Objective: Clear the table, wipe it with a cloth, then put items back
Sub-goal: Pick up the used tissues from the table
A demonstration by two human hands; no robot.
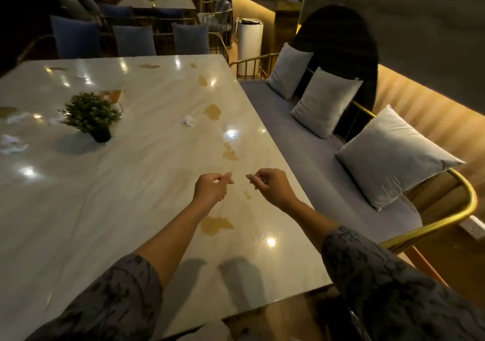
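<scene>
A glossy marble table (110, 209) fills the left and middle of the head view. Brown spills stain it, one near me (215, 225), others further along the right side (212, 111). A small potted plant (91, 116) stands at the left. A crumpled tissue (187, 121) lies mid-table, and more tissue scraps (11, 144) lie at the left edge. My left hand (211, 187) and my right hand (270, 184) hover above the table's near right part, fingers loosely curled, holding nothing.
A grey bench (309, 141) with three pale cushions (393, 157) and a gold rail runs along the table's right side. Blue-cushioned chairs (133, 40) stand behind the far edge. A white cylindrical bin (249, 44) stands further back.
</scene>
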